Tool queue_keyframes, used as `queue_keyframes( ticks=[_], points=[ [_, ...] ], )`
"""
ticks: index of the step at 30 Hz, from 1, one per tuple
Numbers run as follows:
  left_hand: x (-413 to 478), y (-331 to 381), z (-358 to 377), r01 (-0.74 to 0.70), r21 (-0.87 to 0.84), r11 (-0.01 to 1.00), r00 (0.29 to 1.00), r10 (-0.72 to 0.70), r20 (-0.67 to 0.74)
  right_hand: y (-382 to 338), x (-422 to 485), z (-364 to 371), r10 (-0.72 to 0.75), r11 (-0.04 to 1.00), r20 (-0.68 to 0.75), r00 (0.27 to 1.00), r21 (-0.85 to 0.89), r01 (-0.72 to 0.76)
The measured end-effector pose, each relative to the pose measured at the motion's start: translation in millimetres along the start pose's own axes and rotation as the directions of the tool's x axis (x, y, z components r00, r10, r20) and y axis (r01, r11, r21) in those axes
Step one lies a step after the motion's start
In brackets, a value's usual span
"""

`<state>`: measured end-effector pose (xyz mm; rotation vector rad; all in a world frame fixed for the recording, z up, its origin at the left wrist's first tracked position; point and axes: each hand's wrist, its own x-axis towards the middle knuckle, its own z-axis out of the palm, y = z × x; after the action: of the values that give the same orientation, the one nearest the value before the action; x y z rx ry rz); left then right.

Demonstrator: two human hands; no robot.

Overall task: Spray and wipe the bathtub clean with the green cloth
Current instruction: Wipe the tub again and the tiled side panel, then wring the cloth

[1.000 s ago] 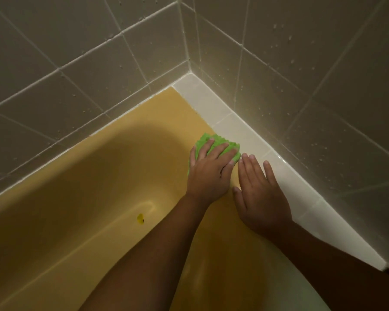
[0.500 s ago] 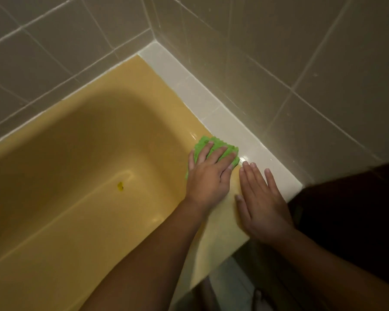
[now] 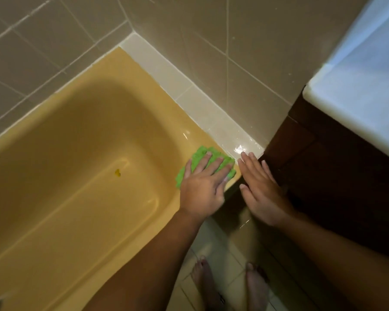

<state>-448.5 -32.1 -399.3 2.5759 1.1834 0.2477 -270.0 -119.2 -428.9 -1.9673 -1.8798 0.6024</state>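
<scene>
The bathtub (image 3: 76, 153) fills the left of the room, set into the corner where two tiled walls (image 3: 234, 52) meet. A tiled ledge (image 3: 189, 95) runs along its right end, between the tub rim and the right-hand wall. The cloth (image 3: 200, 157) lies on the rim at the tub's near right corner, just beside the ledge, under the flat left hand (image 3: 202, 189). The right hand (image 3: 263, 191) is just right of it, fingertips at the ledge's near end. A cabinet (image 3: 335, 171) stands right of the ledge. Two bare feet (image 3: 204, 281) stand on the floor (image 3: 222, 250) before the tub.
</scene>
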Motion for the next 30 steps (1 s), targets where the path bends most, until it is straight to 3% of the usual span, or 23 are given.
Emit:
queue_keyframes(
  ticks=[3,6,7,9,11,12,14,17,20,23,25,26,30],
  points=[
    [-11,11,-2,-0.040,0.005,0.999,0.999,0.039,0.021,-10,-3,-7,0.123,0.956,0.012,0.992,0.267,-0.122],
    [-29,24,-3,-0.083,-0.048,0.995,0.995,0.086,0.055,-32,-9,-21,0.254,0.842,0.101,0.962,0.466,-0.271],
    [-35,28,-4,-0.054,-0.120,0.991,0.995,0.063,0.072,-40,-13,-26,0.292,0.788,0.144,0.945,0.523,-0.324],
    [-41,36,-16,0.149,-0.375,0.915,0.983,-0.095,0.159,-55,-20,-34,0.325,0.695,0.186,0.927,0.618,-0.367],
    [-43,40,-37,0.389,-0.654,0.649,0.921,-0.274,0.276,-71,-25,-41,0.315,0.605,0.203,0.927,0.709,-0.361],
    [-45,42,-49,0.437,-0.746,0.503,0.896,-0.321,0.308,-79,-25,-46,0.306,0.561,0.214,0.928,0.747,-0.357],
    [-49,46,-69,0.459,-0.855,0.240,0.851,-0.395,0.346,-94,-21,-55,0.286,0.512,0.191,0.939,0.798,-0.318],
    [-56,50,-95,0.450,-0.879,-0.160,0.725,-0.508,0.464,-113,-12,-65,0.253,0.413,0.191,0.948,0.865,-0.284],
    [-61,45,-114,0.408,-0.818,-0.405,0.616,-0.540,0.574,-125,-4,-70,0.208,0.304,0.235,0.949,0.907,-0.291],
    [-68,35,-124,0.347,-0.740,-0.577,0.567,-0.499,0.655,-135,0,-70,0.212,0.316,0.213,0.954,0.908,-0.273],
    [-75,29,-130,0.355,-0.724,-0.591,0.560,-0.486,0.671,-140,3,-69,0.268,0.329,0.160,0.950,0.911,-0.247],
    [-79,27,-133,0.382,-0.752,-0.537,0.579,-0.494,0.648,-141,5,-68,0.297,0.339,0.135,0.945,0.911,-0.236],
    [-86,26,-138,0.464,-0.865,-0.192,0.667,-0.567,0.483,-146,16,-64,0.368,0.367,0.082,0.926,0.902,-0.226]
  ],
)
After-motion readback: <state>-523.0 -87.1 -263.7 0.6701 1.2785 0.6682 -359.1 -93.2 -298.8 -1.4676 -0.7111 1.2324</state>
